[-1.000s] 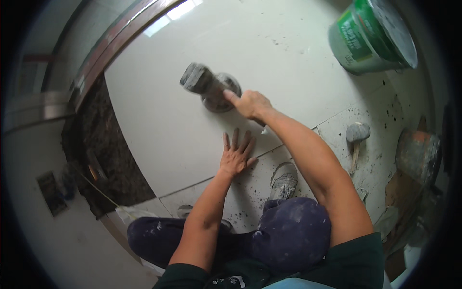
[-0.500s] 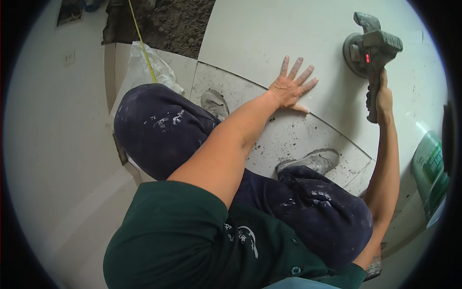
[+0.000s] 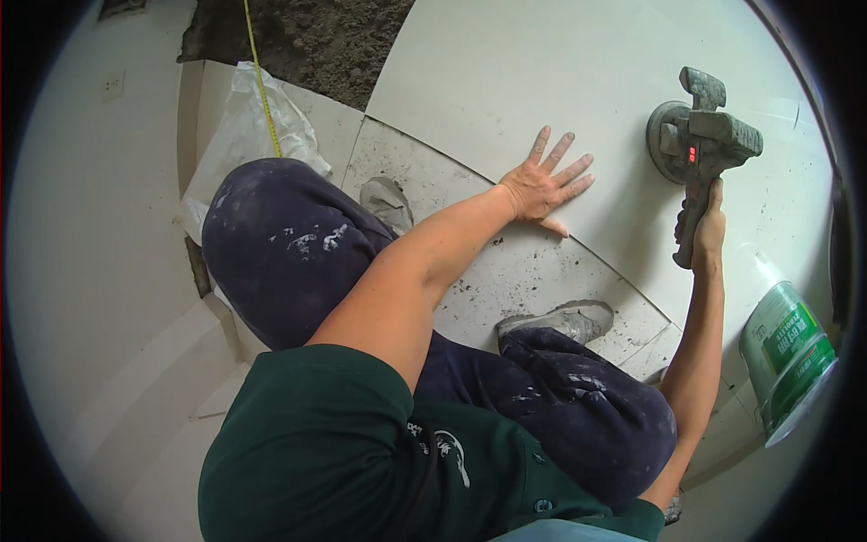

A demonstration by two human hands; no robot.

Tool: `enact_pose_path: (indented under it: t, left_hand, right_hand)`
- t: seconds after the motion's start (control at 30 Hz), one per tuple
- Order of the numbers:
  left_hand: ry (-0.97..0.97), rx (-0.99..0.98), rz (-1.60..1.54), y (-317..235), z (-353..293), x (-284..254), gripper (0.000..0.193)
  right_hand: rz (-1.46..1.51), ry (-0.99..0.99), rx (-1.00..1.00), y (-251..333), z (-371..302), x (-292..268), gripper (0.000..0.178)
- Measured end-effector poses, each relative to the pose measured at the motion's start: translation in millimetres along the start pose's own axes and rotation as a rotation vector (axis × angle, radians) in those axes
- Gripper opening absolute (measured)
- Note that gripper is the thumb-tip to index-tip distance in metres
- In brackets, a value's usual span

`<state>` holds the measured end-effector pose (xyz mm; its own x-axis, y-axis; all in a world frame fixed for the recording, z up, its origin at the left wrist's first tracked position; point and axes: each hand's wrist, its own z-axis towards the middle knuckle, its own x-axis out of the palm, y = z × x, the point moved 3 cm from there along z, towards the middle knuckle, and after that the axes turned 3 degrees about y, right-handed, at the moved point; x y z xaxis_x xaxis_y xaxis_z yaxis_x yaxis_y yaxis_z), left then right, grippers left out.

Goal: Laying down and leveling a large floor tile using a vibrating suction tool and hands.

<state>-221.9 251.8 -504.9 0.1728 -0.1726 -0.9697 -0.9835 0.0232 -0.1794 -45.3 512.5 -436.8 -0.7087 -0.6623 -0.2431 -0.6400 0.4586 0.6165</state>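
Left hand (image 3: 536, 190): near 2 o'clock, fingers splayed, palm down by the large tile (image 3: 533, 77), probably bracing you;
Right hand (image 3: 711, 233): toward 3 o'clock, wrapped around the grey tool (image 3: 718, 135), seemingly for control;
Grey tool: 2 o'clock, round base (image 3: 666, 149) apparently on the tile (red display (image 3: 693, 154) lit);
Large tile: near edge runs 11 to past 3 o'clock; open surface between your hands;
Green bucket (image 3: 787, 348): past 3 o'clock, limiting room rightward;
Soil (image 3: 330, 45): 11 o'clock, beyond the tile's left edge.

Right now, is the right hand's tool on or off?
On: the grey tool shows a lit red display. Whether it's vibrating, I cannot tell.
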Motion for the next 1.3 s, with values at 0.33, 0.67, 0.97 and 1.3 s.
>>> enact_pose_path:
  t: [0.33,0.67,0.97,1.3]
  left_hand:
    - [-0.074,0.065,-0.100,-0.7,1.2,5.3,0.110]
    - [-0.033,0.014,-0.130,-2.0,3.1,-1.8,0.107]
    - [-0.010,0.007,-0.123,-1.6,0.1,2.0,0.108]
    - [0.023,-0.001,-0.042,11.9,10.5,-14.9,0.106]
  right_hand:
    - [0.027,-0.053,0.025,-5.2,4.0,-1.1,0.076]
    - [-0.073,-0.079,-0.024,3.5,-3.5,0.3,0.079]
    - [-0.090,-0.101,-0.044,-2.2,-5.1,2.9,0.078]
    - [-0.059,-0.076,-0.085,17.1,2.0,5.1,0.077]
